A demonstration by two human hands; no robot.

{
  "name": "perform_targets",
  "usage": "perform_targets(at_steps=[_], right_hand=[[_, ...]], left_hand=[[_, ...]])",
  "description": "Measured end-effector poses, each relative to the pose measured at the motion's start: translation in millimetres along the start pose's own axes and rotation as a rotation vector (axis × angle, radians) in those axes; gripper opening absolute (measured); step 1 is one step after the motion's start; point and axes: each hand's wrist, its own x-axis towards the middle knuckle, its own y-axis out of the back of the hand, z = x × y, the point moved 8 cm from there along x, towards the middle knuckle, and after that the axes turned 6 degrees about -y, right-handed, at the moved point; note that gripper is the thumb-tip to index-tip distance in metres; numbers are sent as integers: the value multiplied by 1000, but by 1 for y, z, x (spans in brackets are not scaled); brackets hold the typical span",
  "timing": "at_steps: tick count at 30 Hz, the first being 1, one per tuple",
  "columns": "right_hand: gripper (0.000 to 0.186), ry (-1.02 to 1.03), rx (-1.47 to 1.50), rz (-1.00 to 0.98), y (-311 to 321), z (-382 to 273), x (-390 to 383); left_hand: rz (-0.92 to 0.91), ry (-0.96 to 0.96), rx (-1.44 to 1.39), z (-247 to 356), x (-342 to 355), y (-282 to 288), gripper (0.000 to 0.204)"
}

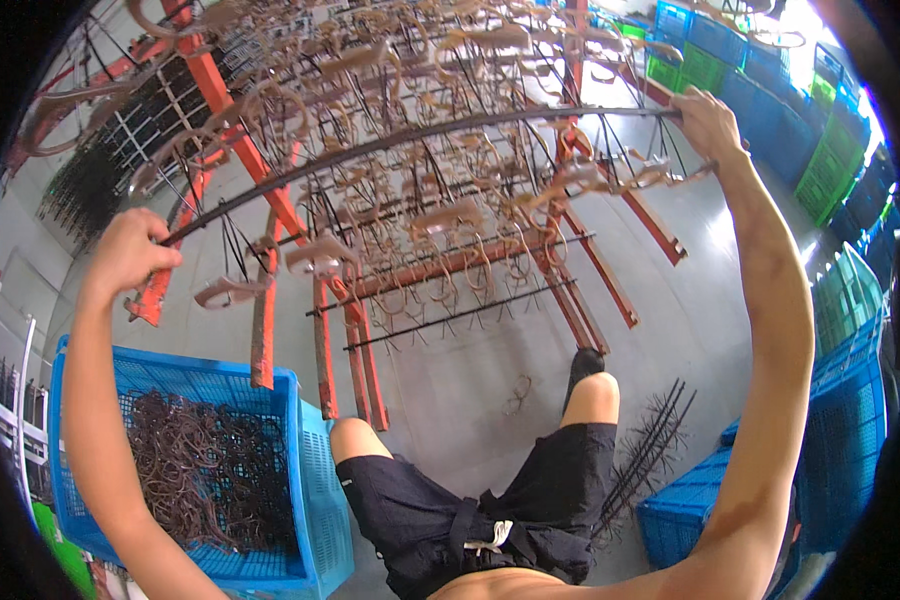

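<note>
A long dark rod (365,146) stretches across in front of me, held at both ends. My left hand (132,252) is closed round its left end, and my right hand (708,125) grips the far right end, higher up. Thin dark wire prongs stick out from the rod. Brownish, glossy curved pieces, such as this one (317,254), hang at the prongs; their exact kind I cannot make out. Behind the rod stands an orange metal rack (245,160), with rows of similar rods and brown pieces.
A blue crate (295,450) holding a tangle of dark brown curved pieces (205,470) stands at lower left. Bare pronged rods (645,450) lie on the floor by my right leg. Blue and green crates (835,165) are stacked along the right. Orange rack legs (660,225) reach the grey floor.
</note>
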Motion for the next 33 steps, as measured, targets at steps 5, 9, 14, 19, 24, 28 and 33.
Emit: perform_targets(at_steps=[5,9,14,19,24,28,33], right_hand=[[34,-138,-62,13,-10,3,13],[38,-215,1,400,39,20,-25],[19,-669,394,980,23,30,-227],[27,-1152,1291,-449,-304,-116,-330],[49,-1270,1362,-1058,-472,-217,-340],[60,-1540,1375,-1068,-522,-234,-323],[39,-1568,1323,-1069,-555,-244,-330]], left_hand=[[18,182,-18,-29,24,-16,34],[150,42,-284,-36,6,6,35],[1083,536,-14,-9,-193,33,40],[249,354,-824,151,-213,-257,22],[-288,486,-1208,224,-185,-423,15],[-446,689,-1168,189,-142,-484,24],[-555,967,-1037,130,-99,-544,24]])
